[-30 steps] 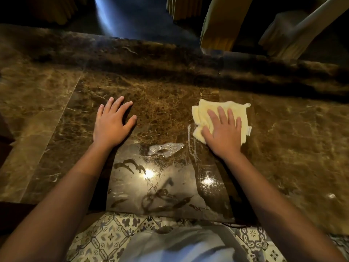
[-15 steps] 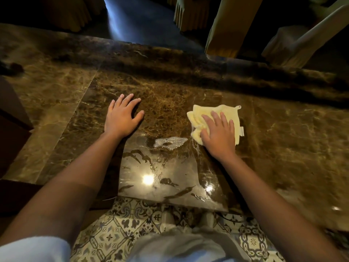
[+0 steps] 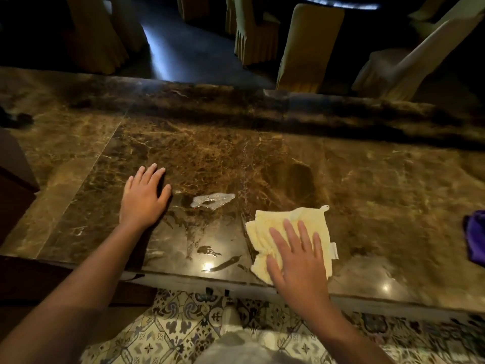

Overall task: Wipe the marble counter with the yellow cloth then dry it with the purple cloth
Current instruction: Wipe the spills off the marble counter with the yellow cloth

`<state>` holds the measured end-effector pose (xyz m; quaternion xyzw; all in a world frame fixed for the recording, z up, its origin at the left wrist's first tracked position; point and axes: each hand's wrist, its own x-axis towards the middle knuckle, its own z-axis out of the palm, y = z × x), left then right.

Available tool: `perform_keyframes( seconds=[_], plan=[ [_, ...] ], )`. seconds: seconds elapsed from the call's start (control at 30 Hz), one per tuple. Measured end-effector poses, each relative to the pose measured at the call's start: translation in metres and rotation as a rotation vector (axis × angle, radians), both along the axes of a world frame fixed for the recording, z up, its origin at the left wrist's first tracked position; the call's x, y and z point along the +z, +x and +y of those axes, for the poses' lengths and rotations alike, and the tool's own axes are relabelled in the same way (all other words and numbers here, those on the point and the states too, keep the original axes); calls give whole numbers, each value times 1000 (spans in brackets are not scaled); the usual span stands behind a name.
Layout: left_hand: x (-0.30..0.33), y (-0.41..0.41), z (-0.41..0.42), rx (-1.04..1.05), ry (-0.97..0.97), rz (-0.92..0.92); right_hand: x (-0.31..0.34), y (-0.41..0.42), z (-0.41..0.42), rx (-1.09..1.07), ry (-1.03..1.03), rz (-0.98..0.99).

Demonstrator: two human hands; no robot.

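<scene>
The right hand [image 3: 299, 261], grip spread flat, is pressing the crumpled yellow terry cloth [image 3: 291, 232] beside the brown marble counter [image 3: 380, 179]'s lower edge. The left hand [image 3: 144, 198], grip spread, is lying flat at centre left. Bare counter is lying open toward the purple cloth [image 3: 476, 237] at the frame's right edge.

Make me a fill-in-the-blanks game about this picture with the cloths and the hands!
1. The right hand presses flat on the ____ cloth.
2. The foamy puddle lies between the yellow cloth and the ____ hand.
3. At the counter's far right edge sits a ____ cloth.

Missing words: yellow; left; purple
</scene>
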<state>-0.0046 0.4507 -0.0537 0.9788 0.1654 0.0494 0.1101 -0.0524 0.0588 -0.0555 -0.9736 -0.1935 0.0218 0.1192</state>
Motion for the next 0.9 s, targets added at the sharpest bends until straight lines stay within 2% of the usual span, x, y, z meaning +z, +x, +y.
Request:
perform_keyframes(
  seconds=[0.23,0.4,0.6,0.73,0.9],
  plan=[
    [4,1,0,2,0,-59,-1,-11,4,-47,26,-45],
    [10,15,6,-60,91,-189,-3,-8,11,-109,-8,-50],
    [9,27,16,-180,73,-83,1,10,46,-289,-40,-36],
    [4,33,23,-220,-1,55,4,23,72,-401,-30,-9],
    [13,38,40,-291,-23,46,6,12,89,-500,-27,24]
  ],
)
